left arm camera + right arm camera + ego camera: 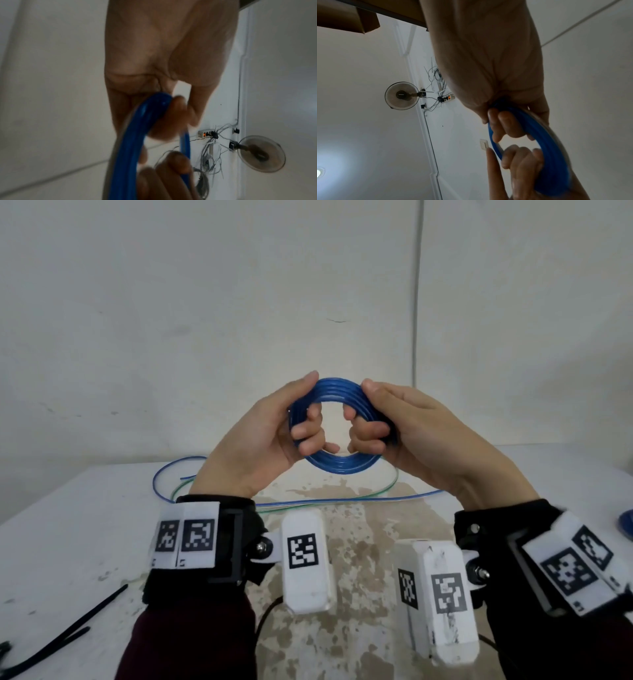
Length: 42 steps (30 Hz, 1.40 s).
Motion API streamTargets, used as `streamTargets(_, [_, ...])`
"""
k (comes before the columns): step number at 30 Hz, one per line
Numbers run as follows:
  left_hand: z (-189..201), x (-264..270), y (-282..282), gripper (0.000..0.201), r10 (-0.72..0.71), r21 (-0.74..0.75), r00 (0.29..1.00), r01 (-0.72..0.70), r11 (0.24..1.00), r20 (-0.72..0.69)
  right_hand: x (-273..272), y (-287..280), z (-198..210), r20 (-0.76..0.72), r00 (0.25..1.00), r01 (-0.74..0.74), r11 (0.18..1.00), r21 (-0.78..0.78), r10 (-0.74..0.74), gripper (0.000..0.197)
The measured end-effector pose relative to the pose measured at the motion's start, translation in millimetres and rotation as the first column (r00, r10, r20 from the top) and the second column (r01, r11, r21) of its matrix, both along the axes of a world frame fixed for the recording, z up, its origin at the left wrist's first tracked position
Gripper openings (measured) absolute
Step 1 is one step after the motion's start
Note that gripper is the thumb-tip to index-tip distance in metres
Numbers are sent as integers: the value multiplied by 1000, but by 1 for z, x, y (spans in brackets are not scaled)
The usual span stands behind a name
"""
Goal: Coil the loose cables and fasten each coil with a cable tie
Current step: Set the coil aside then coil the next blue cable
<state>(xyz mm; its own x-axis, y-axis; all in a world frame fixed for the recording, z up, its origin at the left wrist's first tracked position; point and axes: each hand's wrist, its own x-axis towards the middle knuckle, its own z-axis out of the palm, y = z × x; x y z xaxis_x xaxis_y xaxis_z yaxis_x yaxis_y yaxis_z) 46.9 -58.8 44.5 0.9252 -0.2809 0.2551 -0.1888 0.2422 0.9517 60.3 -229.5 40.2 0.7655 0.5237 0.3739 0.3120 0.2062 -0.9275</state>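
A blue cable coil (337, 392) of several turns is held up in the air above the table, in front of the wall. My left hand (274, 436) grips its left side, fingers curled through the ring and thumb over the top. My right hand (404, 433) grips the right side the same way. In the left wrist view the blue coil (130, 142) runs through my curled fingers (171, 115). The right wrist view shows the coil (544, 146) wrapped by my fingers (506, 124), with the other hand's fingers below. Black cable ties (68, 631) lie on the table at the near left.
Loose blue and green cables (335, 501) lie in long loops on the white stained table (85, 525) behind my wrists. Another blue coil (625, 523) shows at the right edge. A wall fan (401, 97) and a power strip hang on the room's wall.
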Motion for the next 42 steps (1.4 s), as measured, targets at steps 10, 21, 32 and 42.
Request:
streamTargets(10, [-6,-5,5,20,-40,394,965,-68,917,260,-5,-8,0,72,997,37,969,-244,-20,32])
streamTargets(21, [-5,-5,-2,9,49,303,952,-145,942,301,3,-1,-2,-32,996,74,988,-134,-79,28])
streamTargets(32, [-4,1,-1,10,255,56,900,-293,954,352,6,-5,-4,-91,990,89,983,-159,-105,44])
streamTargets(42, [-3,-11,-4,6,293,10,908,-310,951,300,5,16,-3,-125,965,232,973,-2,-230,39])
